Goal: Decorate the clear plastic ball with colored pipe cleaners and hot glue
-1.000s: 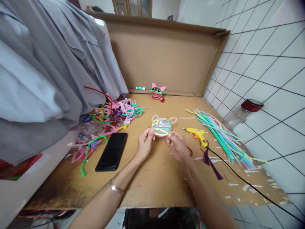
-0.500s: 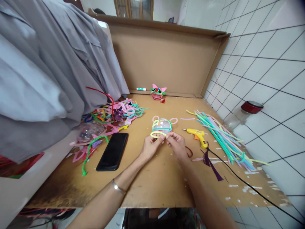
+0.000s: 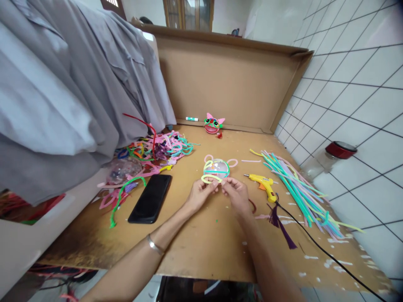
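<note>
A pale yellow pipe cleaner loop (image 3: 208, 178) is pinched between my two hands at the middle of the table. My left hand (image 3: 201, 193) holds it from the left, thumb and fingers pressed together. From the right, my right hand (image 3: 235, 192) has its fingers closed on the loop's end. Just beyond lies a clear round piece (image 3: 217, 166) with a teal strip across it, a green rim and two pink loops like ears. Its near edge is hidden behind the yellow loop and my fingers.
A black phone (image 3: 150, 199) and a tangled pipe cleaner pile (image 3: 170, 147) lie left. On the right are a yellow glue gun (image 3: 266, 186) with a black cord, straight pipe cleaners (image 3: 292, 186) and a purple tassel (image 3: 283, 228). A finished-looking pink-eared face (image 3: 213, 125) stands behind.
The whole view has shifted slightly, with most objects appearing a little further right. Both hands keep their pinch on the yellow loop.
</note>
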`<state>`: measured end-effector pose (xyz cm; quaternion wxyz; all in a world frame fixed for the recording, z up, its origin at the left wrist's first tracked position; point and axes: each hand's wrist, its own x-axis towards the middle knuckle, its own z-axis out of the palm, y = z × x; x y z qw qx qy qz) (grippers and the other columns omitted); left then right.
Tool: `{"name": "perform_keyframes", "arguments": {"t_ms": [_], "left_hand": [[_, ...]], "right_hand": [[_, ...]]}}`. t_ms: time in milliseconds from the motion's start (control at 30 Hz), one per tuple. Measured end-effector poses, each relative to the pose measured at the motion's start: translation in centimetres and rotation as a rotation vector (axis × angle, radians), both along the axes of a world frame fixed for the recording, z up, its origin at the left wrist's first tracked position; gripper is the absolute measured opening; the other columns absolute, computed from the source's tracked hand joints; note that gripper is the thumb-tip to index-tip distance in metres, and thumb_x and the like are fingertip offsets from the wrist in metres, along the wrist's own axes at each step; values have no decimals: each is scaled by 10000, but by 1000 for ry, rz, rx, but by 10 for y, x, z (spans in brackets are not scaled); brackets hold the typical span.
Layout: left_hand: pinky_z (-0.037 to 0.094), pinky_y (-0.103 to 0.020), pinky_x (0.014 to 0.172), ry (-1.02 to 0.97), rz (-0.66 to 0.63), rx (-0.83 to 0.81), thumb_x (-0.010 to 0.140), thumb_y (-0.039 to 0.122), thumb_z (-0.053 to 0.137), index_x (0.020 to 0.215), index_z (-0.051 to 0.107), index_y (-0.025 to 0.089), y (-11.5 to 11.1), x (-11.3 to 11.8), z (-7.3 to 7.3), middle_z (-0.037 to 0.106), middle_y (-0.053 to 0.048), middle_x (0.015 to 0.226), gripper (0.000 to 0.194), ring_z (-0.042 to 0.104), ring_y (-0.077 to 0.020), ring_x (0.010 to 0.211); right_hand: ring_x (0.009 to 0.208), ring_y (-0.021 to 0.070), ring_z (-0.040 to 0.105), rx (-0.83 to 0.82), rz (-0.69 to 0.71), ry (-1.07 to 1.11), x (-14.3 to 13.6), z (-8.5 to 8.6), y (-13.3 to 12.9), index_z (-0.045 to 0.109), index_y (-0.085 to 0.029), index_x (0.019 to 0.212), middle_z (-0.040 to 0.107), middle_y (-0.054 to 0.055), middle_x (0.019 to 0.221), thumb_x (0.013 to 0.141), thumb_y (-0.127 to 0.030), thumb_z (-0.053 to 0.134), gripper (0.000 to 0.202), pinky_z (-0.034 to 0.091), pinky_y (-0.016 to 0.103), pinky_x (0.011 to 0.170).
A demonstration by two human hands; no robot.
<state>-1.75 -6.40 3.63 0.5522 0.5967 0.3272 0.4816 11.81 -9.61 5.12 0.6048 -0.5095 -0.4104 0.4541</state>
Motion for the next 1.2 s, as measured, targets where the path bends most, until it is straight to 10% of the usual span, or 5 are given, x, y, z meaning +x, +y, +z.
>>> {"name": "perform_keyframes", "arguments": {"t_ms": [567, 1200], "left_hand": [[435, -279, 633, -5, 183, 52, 781, 703, 614, 612, 601, 184, 8, -11, 3, 579, -14, 574, 546, 494, -134, 579], [431, -248, 617, -24, 93, 23, 723, 563, 753, 709, 664, 150, -1, 0, 0, 615, -2, 627, 422, 522, -117, 601]], "right_hand": [[530, 104, 407, 35, -90, 22, -5, 1, -1, 553, -216, 613, 483, -49, 532, 639, -411, 633, 213, 332, 240, 539], [489, 94, 417, 0, -15, -4, -4, 4, 1, 616, -207, 592, 530, -51, 486, 596, -431, 726, 250, 353, 245, 530]]}}
